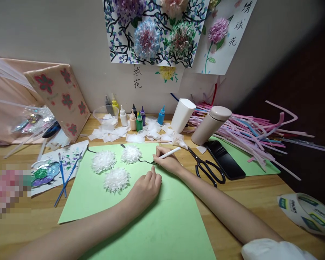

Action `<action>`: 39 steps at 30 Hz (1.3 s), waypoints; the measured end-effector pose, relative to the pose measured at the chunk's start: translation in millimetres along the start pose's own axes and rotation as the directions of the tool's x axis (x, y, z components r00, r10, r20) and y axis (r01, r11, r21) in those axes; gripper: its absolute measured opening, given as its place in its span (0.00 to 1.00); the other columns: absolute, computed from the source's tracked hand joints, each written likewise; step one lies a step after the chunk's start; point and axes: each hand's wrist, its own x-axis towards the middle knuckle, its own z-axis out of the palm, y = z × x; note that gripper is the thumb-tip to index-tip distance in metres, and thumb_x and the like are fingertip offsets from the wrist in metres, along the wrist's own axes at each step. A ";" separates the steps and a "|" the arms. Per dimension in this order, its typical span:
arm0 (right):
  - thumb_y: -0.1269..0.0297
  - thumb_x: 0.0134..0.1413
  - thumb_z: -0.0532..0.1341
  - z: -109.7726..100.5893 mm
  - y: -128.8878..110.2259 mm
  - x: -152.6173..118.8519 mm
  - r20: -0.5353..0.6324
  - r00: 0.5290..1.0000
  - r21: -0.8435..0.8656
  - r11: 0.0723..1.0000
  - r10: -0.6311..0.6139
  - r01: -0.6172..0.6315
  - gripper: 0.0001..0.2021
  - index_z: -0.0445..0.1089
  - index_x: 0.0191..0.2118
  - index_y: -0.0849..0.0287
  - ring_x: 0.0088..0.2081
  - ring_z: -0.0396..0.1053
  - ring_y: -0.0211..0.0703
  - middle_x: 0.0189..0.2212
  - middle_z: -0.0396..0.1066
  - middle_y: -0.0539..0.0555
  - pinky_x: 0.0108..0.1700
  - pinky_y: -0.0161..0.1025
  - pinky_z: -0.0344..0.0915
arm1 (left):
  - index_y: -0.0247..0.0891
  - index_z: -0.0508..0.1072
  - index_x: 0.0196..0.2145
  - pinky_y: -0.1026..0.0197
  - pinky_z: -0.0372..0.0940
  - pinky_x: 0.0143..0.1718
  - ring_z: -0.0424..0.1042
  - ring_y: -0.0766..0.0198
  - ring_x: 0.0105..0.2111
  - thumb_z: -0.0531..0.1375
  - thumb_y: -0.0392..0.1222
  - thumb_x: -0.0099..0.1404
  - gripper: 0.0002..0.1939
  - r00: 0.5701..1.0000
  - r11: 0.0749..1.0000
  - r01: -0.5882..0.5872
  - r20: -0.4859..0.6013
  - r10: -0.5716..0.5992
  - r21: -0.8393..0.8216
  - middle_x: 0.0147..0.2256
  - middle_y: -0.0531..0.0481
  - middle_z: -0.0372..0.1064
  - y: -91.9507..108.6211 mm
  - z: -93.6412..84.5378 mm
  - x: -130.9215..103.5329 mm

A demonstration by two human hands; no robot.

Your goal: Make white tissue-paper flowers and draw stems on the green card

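My right hand (166,160) grips a white pen (170,152), with its lower end over the green paper (168,213). A thin black wavy line (146,161) runs from near that hand to a white ruffled paper flower (131,154). My left hand (146,186) rests on the sheet just below, fingers loosely bent, one pointing toward the line, and nothing visible in it. Two more white flowers, an upper left one (103,161) and a lower one (116,180), lie left of my hands. Short black strokes show near the sheet's top edge.
Black scissors (206,168) and a phone (225,160) lie right of my right hand. Behind are paint bottles (139,122), white paper scraps (151,130), a tumbler (211,125) and pipe cleaners (249,133). Paintbrushes (63,177) lie left; a tape roll (308,213) is right.
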 end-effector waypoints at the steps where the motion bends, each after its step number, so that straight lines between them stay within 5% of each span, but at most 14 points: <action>1: 0.68 0.45 0.55 -0.2 -0.2 -0.1 0.007 1.000 0.007 1.000 0.004 -0.004 0.11 0.51 0.19 0.58 0.22 0.50 0.34 0.17 0.50 0.43 0.24 0.32 0.48 | 0.33 0.64 0.30 0.64 0.54 0.20 0.65 0.63 0.26 0.48 0.23 0.58 0.09 1.000 1.000 0.001 -0.002 -0.001 0.000 0.34 0.41 0.71 0.0 0.0 0.1; 35: 0.74 0.38 0.53 -3.9 6.5 0.3 -0.031 0.999 0.001 1.000 0.015 -0.015 0.10 0.49 0.18 0.57 0.21 0.49 0.34 0.16 0.49 0.43 0.23 0.33 0.46 | 0.34 0.63 0.29 0.64 0.54 0.20 0.64 0.65 0.24 0.49 0.24 0.59 0.09 1.000 0.998 0.024 -0.017 -0.025 -0.054 0.35 0.41 0.71 1.2 4.5 -0.4; 39: 0.71 0.42 0.55 -5.1 10.6 1.3 -0.061 0.996 0.105 0.993 0.066 -0.059 0.10 0.51 0.20 0.57 0.19 0.50 0.33 0.15 0.51 0.43 0.21 0.32 0.48 | 0.33 0.64 0.30 0.64 0.56 0.20 0.65 0.64 0.26 0.49 0.24 0.59 0.09 1.000 0.998 0.018 -0.008 -0.019 -0.055 0.35 0.40 0.72 0.8 3.2 0.1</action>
